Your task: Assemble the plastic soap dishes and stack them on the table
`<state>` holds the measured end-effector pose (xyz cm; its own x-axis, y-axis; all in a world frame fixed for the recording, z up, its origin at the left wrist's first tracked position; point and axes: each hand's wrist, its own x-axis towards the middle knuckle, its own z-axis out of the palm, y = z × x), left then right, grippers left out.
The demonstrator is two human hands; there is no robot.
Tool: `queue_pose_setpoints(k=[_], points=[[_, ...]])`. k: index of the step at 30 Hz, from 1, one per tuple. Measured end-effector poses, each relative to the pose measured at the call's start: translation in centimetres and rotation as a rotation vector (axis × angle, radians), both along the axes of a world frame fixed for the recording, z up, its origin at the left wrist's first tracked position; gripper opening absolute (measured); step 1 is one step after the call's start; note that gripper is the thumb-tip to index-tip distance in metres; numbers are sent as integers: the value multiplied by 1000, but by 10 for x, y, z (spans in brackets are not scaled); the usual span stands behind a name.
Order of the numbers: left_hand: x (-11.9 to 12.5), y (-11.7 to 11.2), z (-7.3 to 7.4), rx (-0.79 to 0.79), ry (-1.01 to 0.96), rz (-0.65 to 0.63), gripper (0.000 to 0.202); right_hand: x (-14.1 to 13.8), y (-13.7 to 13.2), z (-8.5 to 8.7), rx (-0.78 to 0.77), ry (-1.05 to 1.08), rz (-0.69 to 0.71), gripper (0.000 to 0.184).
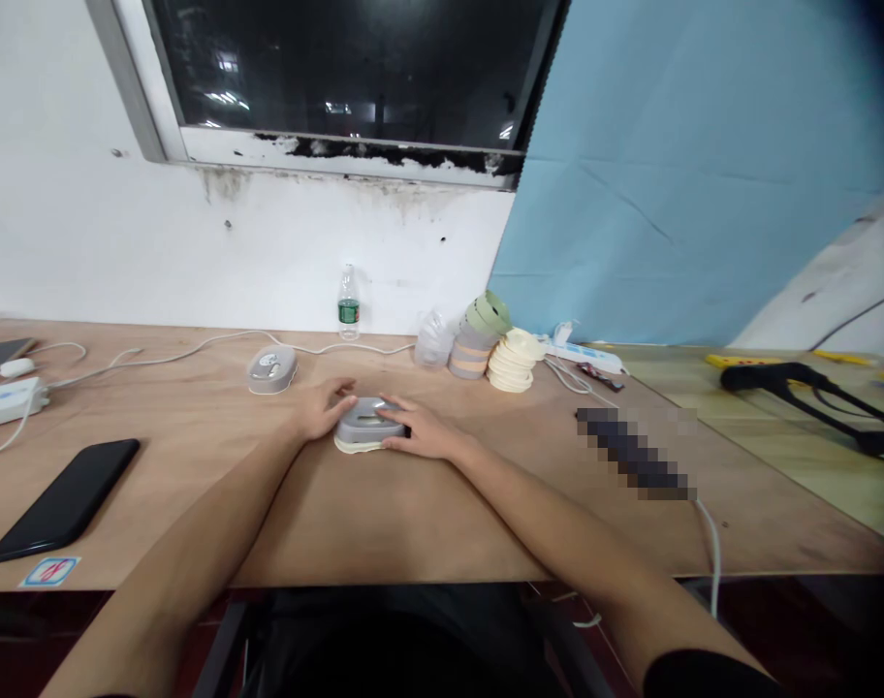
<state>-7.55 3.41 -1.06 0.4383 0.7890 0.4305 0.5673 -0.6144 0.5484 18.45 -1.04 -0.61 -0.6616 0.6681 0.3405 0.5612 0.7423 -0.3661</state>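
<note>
In front of the clear, green-labelled plastic bottle, a grey oval piece lies on the brown wooden desk. The left grip, loosely spread, and right grip touch it; whether the right pinches, I cannot tell.

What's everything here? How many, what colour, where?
oval pieces: 2, grey and cream, between hands, back left
tables: 2, brown, yellowish; middle, right
bottle: 1, clear and green, by wall
crumpled plastic: 1, clear, right of bottle
stacks: 2, grey-green and cream, back middle
phone: 1, black, front left
flat device: 1, dark, back left
power strips: 2, white, left, back right
cables: several, white, left and right
sticker: 1, white, blue, red, front left
blurred thing: 1, dark, right
open frame: 1, black, far right
small pieces: several, yellow, far right
window: 1, dark, top
wall: 1, white, behind
sheet: 1, blue, upper right
left hand: 1, bare, by front piece
right hand: 1, bare, on front piece
</note>
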Motion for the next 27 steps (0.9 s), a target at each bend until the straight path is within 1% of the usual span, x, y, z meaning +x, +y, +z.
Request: queue_pose_setpoints(k=[3,9,12,15,19,23,25,27], points=[[4,-3,1,-38,125,-43,54,4,0,3,27,-22,-3,56],[7,-1,1,-7,183,-31,48,8,-1,4,73,-62,-27,57],[5,-3,6,2,218,-26,47,7,0,3,92,-96,-30,58],[3,-7,13,-5,261,-21,47,6,0,1,114,-123,-36,59],[0,-11,20,-3,266,-24,43,5,0,1,133,-126,19,58],[0,-8,16,4,286,21,37,9,2,3,134,-79,51,61],[1,-6,14,13,301,30,35,15,10,6,159,2,-3,56],[1,-4,11,5,303,27,36,24,26,9,206,137,-146,46]])
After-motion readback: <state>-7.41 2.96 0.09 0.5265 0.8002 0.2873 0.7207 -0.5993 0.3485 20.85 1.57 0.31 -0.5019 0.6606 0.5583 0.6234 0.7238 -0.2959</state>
